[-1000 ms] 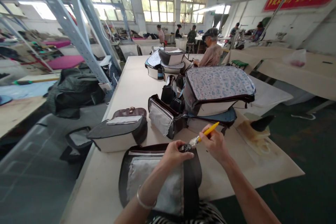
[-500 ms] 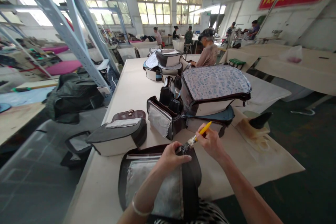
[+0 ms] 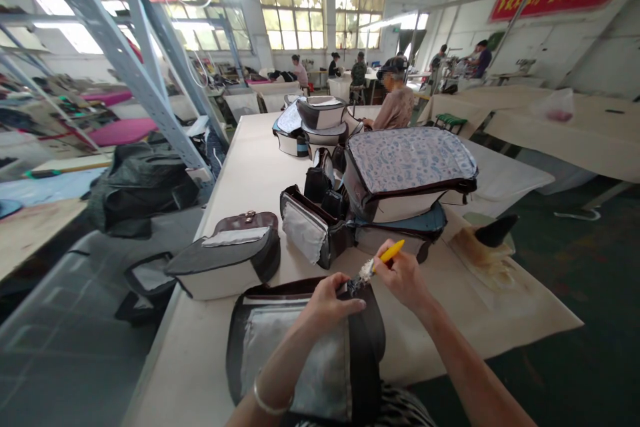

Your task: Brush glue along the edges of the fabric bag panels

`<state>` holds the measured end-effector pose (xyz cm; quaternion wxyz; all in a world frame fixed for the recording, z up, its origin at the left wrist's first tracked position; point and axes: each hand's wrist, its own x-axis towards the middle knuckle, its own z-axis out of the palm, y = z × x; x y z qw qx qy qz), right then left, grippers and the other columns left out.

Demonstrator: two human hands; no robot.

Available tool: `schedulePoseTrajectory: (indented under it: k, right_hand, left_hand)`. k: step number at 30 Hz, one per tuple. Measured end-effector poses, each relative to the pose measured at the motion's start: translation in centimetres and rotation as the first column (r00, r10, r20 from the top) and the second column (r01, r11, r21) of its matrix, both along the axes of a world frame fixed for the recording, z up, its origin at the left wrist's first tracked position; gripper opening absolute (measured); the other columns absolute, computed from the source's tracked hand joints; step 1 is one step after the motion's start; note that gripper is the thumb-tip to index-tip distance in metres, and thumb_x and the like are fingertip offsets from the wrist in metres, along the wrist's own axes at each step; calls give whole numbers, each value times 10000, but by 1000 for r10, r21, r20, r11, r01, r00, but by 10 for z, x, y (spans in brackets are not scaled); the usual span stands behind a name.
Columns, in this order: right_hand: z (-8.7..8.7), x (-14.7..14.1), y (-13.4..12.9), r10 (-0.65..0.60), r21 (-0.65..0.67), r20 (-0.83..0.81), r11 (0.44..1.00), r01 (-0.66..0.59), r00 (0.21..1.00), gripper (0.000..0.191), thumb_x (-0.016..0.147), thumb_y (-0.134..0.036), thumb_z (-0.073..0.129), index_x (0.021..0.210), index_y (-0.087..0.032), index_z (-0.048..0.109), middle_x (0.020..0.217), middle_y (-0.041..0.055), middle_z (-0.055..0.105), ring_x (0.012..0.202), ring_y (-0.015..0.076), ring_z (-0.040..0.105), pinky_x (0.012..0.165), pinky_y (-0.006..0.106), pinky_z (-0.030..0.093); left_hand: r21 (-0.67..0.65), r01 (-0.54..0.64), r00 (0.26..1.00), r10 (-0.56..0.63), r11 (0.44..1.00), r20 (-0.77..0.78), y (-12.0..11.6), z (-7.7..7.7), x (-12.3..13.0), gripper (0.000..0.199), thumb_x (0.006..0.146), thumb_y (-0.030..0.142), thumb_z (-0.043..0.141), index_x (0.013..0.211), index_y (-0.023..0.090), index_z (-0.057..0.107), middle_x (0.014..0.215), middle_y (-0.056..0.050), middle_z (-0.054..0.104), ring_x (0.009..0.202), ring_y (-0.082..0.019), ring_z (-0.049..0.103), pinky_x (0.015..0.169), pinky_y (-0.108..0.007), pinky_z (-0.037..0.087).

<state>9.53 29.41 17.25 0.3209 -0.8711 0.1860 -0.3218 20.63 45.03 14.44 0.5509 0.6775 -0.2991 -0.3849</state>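
Observation:
A dark-edged bag piece with a grey panel lies at the table's near edge. My left hand is over its upper edge, thumb and fingers pinched on a small dark piece. In my right hand is a brush with a yellow handle, its whitish, clotted bristle end pointing down and left against the dark piece. The two hands are close together but apart. What lies under my left fingers is partly hidden.
A grey and white bag with a brown flap sits at left. Beyond my hands stand an open bag and a large bag with a blue-patterned face. A stained glue tray is at right. A person sits across the table.
The brush and my right hand have shifted slightly down, and the handle is tilted a little flatter. My left hand keeps its pinch in nearly the same place.

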Motion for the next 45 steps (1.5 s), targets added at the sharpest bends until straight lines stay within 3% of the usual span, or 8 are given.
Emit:
schedulePoseTrajectory:
  k: [6, 10, 17, 23, 29, 32, 36, 45]
  right_hand:
    - [11, -7, 13, 152, 34, 46, 988, -154, 987, 115, 865, -283, 508, 776, -210, 502, 580, -53, 487, 507, 112, 477, 529, 236, 345]
    - [8, -9, 10, 83, -6, 41, 997, -83, 996, 111, 860, -268, 507, 770, -204, 502, 581, -55, 465, 519, 109, 465, 548, 239, 337]
    - [-11, -16, -4, 16, 32, 28, 999, -17, 999, 86, 833, -263, 512, 769, -207, 514, 596, -49, 503, 547, 116, 483, 559, 234, 349]
    - [3, -42, -8, -223, 211, 264, 963, 170, 938, 172, 863, -363, 559, 801, -204, 542, 611, -35, 539, 526, 118, 493, 519, 234, 372]
    - [25, -65, -3, -292, 360, 548, 928, 94, 784, 158, 870, -344, 604, 823, -204, 548, 651, -41, 522, 538, 103, 467, 515, 233, 375]
    - [25, -66, 2, -247, 407, 560, 913, -3, 791, 165, 870, -347, 613, 824, -202, 549, 667, -34, 520, 564, 109, 472, 534, 245, 379]
    - [22, -57, 12, -119, 394, 504, 913, -106, 855, 168, 879, -355, 598, 835, -199, 554, 688, -29, 517, 581, 112, 478, 538, 248, 378]
    - [26, -16, 41, 179, 290, 528, 881, -374, 830, 67, 900, -284, 551, 888, -219, 533, 765, -20, 516, 646, 117, 487, 578, 247, 405]
  left_hand:
    - [9, -16, 999, 15, 1000, 44, -5, -6, -1, 389, 544, 305, 814, 833, 134, 618, 727, 6, 620, 688, -139, 537, 649, -249, 391]
    - [14, 15, 999, -16, 1000, 33, -6, -10, -1, 415, 558, 334, 808, 856, 128, 605, 722, 6, 607, 670, -134, 523, 640, -254, 390]
    - [69, 63, 971, -78, 996, 226, -8, -8, -3, 373, 626, 384, 759, 854, 150, 578, 715, 10, 585, 692, -147, 522, 642, -261, 386]
    - [9, 194, 980, -194, 981, 35, -9, 26, -4, 382, 595, 284, 770, 903, 150, 589, 771, -5, 623, 718, -151, 548, 671, -262, 402]
    - [-379, 204, 927, -303, 903, -223, 9, 60, 11, 285, 535, 169, 688, 793, 166, 565, 938, -44, 624, 783, -167, 559, 663, -265, 431]
    - [-509, 95, 878, -313, 855, -363, 14, 53, 20, 259, 486, 182, 636, 686, 184, 472, 774, -16, 547, 686, -146, 527, 579, -252, 417]
    - [-533, -72, 866, -213, 843, -452, 17, 37, 29, 317, 422, 207, 590, 673, 198, 396, 703, -5, 459, 611, -129, 482, 527, -247, 411]
    - [-493, -103, 868, -164, 864, -468, 25, 24, 41, 354, 439, 318, 608, 654, 210, 349, 652, 5, 388, 586, -136, 440, 614, -310, 475]
